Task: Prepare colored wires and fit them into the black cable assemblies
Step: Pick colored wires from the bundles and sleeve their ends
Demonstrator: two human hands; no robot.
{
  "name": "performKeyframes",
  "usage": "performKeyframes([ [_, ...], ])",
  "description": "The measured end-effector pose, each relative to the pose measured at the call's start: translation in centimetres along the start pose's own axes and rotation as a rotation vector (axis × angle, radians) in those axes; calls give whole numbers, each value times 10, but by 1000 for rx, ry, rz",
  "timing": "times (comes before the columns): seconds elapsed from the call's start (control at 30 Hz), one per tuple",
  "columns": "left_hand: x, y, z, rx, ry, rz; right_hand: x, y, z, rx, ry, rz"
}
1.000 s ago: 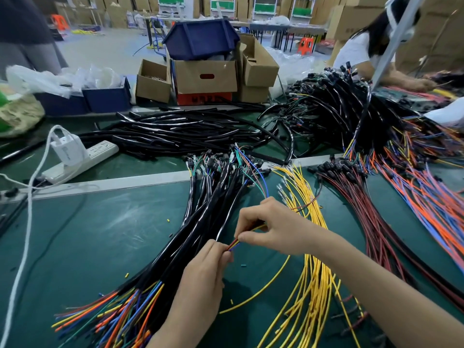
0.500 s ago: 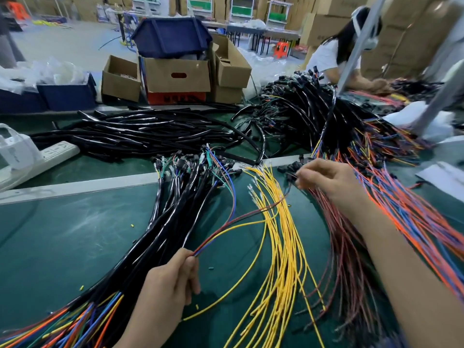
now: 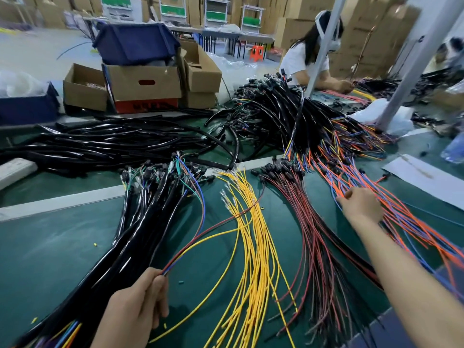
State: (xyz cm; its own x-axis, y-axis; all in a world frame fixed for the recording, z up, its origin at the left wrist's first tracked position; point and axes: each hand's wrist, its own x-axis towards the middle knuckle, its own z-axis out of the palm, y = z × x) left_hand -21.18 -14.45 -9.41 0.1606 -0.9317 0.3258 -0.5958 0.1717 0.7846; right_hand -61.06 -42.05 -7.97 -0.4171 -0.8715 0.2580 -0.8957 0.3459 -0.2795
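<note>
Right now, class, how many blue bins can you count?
2. One bin sits atop the cardboard box at the back of the bench. A second bin is at the far left edge, partly cut off. Others may lie out of frame.

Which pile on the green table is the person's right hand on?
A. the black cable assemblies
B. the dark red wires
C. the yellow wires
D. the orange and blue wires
D: the right hand lies on the orange and blue wires, fingertips among them, well to the right of the yellow wires; whether it has a grip on any wire is hidden.
</note>
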Motion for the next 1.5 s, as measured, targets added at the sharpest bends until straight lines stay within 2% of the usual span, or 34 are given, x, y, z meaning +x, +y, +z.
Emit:
performKeyframes([
  [0.17,1,0,1,3,-9,4,7,-2,3,13,10,35],
  [0.27,2,0,0,4,-12,3,11,-4,4,255,65,147],
  [0.37,2,-1,0,5,-11,6,17,-3,6,502,37,262],
  [0.47,2,-1,0,2,-14,0,23,-2,7,606,6,303],
  [0.63,3,-1,0,-5,-23,1,26,-2,6,540,-46,268],
  [0.8,2,0,-1,4,-25,18,13,-7,0,606,-148,232],
  [0.87,1,1,-2,5,-34,17,9,-9,-6,493,-95,184],
  [0.93,1,2,-2,2,-42,11,3,-9,-12,308,42,111],
  [1.0,0,3,-2,-1,-46,8,-2,-7,-12,190,145,-28],
  [1.07,1,3,-2,-2,-48,9,-5,-7,-7,55,135,-131],
  [1.17,0,3,-3,-6,-50,6,-6,-6,0,-89,46,-103],
  [1.33,0,4,-4,0,-53,15,0,-11,2,-193,28,-53],
  [1.4,0,5,-3,-1,-53,13,0,-16,2,-136,59,-11],
  [1.5,0,4,-3,-4,-49,10,0,-23,-4,107,248,62],
])
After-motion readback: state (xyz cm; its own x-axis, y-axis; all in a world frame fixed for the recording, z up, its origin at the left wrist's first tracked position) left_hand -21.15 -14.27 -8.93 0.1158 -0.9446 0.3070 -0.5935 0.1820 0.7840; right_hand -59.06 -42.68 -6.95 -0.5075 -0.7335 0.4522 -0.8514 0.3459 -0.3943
